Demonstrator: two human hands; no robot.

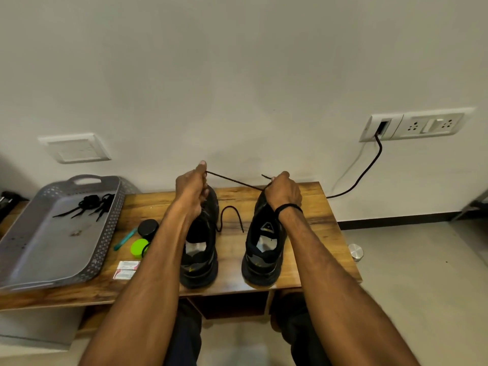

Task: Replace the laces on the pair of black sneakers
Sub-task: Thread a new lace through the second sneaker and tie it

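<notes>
Hands both up over the toe ends of the sneakers, a thin round black lace point(235, 180) stretched taut between them. Left hand point(191, 190) pinches its end between thumb and fingers, thumb tip pointing to 12. Right hand point(282, 190) has its fingers curled tight round the cord, and a short stiff tip pokes out toward 10. A black band point(289, 207) sits on the right wrist.

Left sneaker point(200, 260) and right sneaker point(261, 262) stand upright side by side at the centre of the tabletop point(317, 233), apart, heels at 6 – black mesh uppers, chunky soles, pale insoles showing. A slack arc of cord point(231, 215) lies on the wood between them, one end meeting the left sneaker. Can't tell whether it's the same lace.

Tabletop is glossy wood with strong grain. At 9 of the sneakers sits a grey plastic tray point(111, 228), rectangular, with perforated walls and a cut-out handle; flat black laces point(89, 204) are bunched at its 12 end. Between tray and left sneaker are a round black lid point(148, 227), a round green cap point(139, 249), a slim teal stick point(125, 239) and two small flat packets point(126, 269).

Wall at 2 carries a white socket plate point(417, 125), and a black cable point(369, 167) drops from it behind the tabletop.
</notes>
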